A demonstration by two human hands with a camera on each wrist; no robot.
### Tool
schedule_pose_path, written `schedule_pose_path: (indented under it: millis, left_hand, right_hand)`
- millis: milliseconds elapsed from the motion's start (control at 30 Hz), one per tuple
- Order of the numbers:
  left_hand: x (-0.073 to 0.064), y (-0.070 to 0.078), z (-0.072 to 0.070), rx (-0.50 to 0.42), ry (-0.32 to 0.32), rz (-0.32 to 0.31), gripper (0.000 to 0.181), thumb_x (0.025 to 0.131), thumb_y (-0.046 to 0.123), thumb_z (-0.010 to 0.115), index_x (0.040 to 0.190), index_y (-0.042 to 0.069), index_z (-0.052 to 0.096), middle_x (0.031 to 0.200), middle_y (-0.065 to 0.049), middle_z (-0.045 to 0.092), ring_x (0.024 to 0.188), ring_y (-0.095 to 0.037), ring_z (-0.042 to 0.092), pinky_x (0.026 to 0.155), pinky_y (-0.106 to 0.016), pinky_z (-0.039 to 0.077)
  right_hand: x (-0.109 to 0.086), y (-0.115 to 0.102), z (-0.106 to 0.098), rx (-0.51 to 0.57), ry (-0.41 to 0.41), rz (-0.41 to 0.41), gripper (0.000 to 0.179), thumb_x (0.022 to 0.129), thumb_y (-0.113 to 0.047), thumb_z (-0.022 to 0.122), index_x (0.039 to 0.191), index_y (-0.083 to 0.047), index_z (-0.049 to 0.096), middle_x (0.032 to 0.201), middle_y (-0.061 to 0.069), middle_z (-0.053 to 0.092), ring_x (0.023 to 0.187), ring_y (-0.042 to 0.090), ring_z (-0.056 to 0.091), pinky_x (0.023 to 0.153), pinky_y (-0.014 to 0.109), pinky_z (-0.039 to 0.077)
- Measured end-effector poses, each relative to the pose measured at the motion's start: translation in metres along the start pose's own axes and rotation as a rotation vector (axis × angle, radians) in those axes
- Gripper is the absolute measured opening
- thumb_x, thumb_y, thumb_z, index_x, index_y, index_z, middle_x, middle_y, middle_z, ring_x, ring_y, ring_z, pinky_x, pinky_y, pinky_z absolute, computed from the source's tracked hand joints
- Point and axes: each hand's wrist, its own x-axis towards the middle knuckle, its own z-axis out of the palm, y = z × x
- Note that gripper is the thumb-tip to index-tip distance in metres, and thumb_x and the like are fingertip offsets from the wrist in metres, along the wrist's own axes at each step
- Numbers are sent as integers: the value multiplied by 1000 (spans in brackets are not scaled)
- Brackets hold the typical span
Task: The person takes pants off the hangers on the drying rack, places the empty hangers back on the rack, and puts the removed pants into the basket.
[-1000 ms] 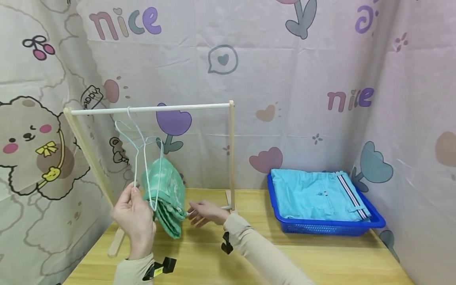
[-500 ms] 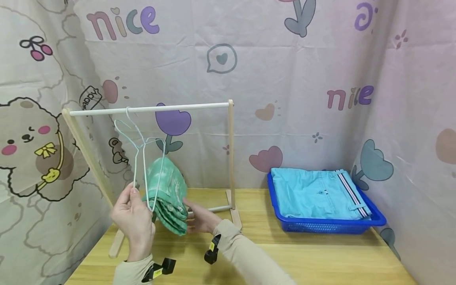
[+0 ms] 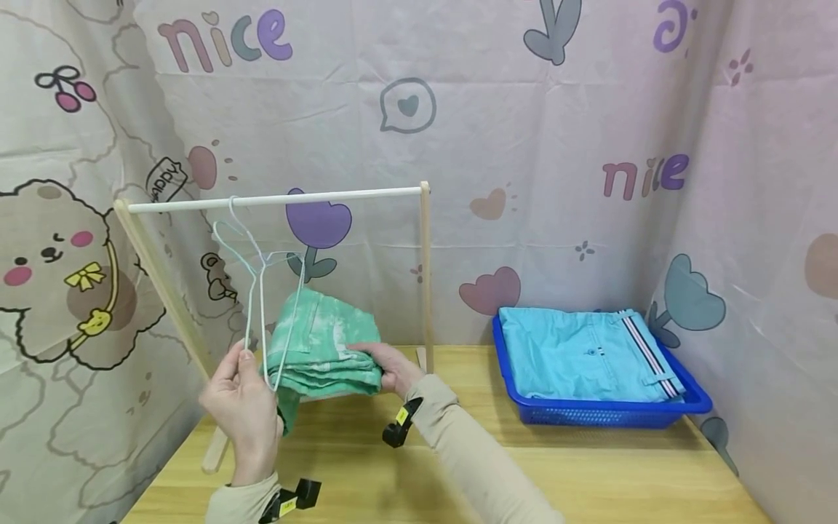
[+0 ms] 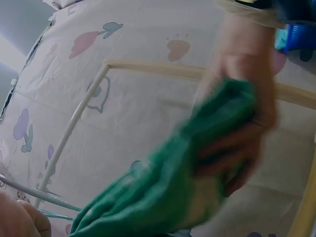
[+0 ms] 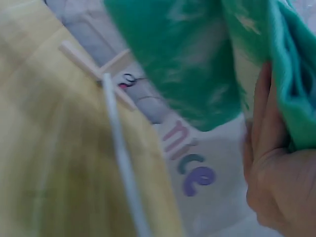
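A folded green garment with white patches (image 3: 327, 338) hangs in the lower part of a white wire hanger (image 3: 264, 313), under the rack's top bar. My left hand (image 3: 242, 411) pinches the hanger's left side near its lower corner. At the garment's right end, my right hand (image 3: 396, 370) grips the folded layers, thumb on top. In the right wrist view the fingers (image 5: 269, 123) reach behind the cloth. Two hanger hooks show in the head view: one sits at the bar, the other stands free in front. The hanger's lower bar is mostly hidden by cloth.
A wooden rack with a white top bar (image 3: 340, 196) stands on the wood-grain table (image 3: 366, 473). To the right, a blue basket (image 3: 589, 416) holds folded light-blue trousers (image 3: 563, 353) with a striped waistband. A printed cloth (image 3: 543, 145) encloses the back and sides.
My right hand has gone from beside the green garment to gripping its right end. The garment has spread out to the right and lies flatter. My left hand stays nearly in place.
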Motion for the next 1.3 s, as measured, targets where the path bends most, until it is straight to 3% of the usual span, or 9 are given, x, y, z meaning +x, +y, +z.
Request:
schedule_pose_path:
  millis: [167, 267, 500, 733, 933, 1033, 1167, 1267, 1300]
  left_hand:
    - [-1, -9, -2, 56, -1, -37, 31, 100, 12, 53, 124, -5, 64, 116, -19, 58, 69, -6, 55, 50, -10, 41]
    - [-2, -14, 0, 100, -5, -34, 32, 101, 12, 52, 125, -5, 63, 122, -18, 55, 92, -11, 55, 58, -11, 44]
    - [-1, -20, -1, 53, -41, -99, 33, 102, 12, 50, 130, 1, 62, 111, -10, 59, 49, -4, 39, 41, -12, 34]
    - [-2, -18, -3, -18, -107, -84, 34, 103, 13, 48, 133, 3, 60, 60, 3, 47, 30, -3, 31, 30, -16, 24]
    - [-5, -23, -3, 74, -109, -78, 35, 102, 9, 47, 135, 5, 59, 113, -20, 60, 32, -3, 32, 32, -14, 27]
    - [-5, -27, -3, 113, -96, -58, 34, 101, 5, 47, 132, 2, 61, 133, -25, 55, 58, 0, 53, 45, -10, 39]
    - [-7, -33, -2, 119, -95, -105, 32, 101, 8, 49, 128, 1, 63, 96, -14, 69, 61, 0, 49, 51, -9, 38]
    - [-10, -38, -5, 144, -113, -161, 33, 102, 12, 47, 131, 5, 62, 87, -1, 64, 41, -2, 30, 40, -13, 29]
    - [-11, -40, -5, 147, -119, -171, 34, 103, 12, 46, 132, 6, 62, 91, -5, 65, 40, -2, 29, 40, -14, 29]
  right_hand:
    - [-6, -26, 6, -1, -6, -169, 23, 93, 0, 56, 116, -2, 53, 81, 5, 67, 64, 10, 69, 59, 21, 57]
    - [-9, -38, 12, 3, -3, -239, 36, 94, 3, 55, 129, -1, 49, 87, 6, 66, 68, 10, 68, 62, 21, 58]
    - [-15, -53, 28, 1, -12, -322, 41, 92, 4, 57, 131, -4, 49, 96, 7, 65, 77, 13, 69, 68, 23, 59]
    - [-20, -65, 40, 23, -60, -368, 40, 93, 3, 57, 131, -4, 48, 101, 7, 64, 81, 14, 69, 73, 26, 59]
    - [-23, -70, 43, 43, -78, -365, 36, 93, 2, 57, 128, -3, 50, 98, 7, 65, 79, 15, 69, 69, 25, 59]
    - [-25, -71, 41, 35, -74, -359, 35, 93, 3, 57, 127, -2, 50, 96, 7, 65, 78, 14, 69, 68, 24, 59]
    - [-26, -72, 38, 36, -61, -354, 38, 93, 3, 56, 130, -1, 49, 97, 8, 65, 78, 15, 69, 69, 25, 59]
    - [-28, -75, 37, 38, -63, -353, 41, 93, 3, 56, 133, -2, 46, 99, 8, 64, 79, 15, 69, 70, 26, 59]
    - [-28, -76, 37, 36, -68, -356, 42, 93, 2, 56, 134, -2, 46, 100, 8, 64, 79, 15, 69, 70, 26, 59]
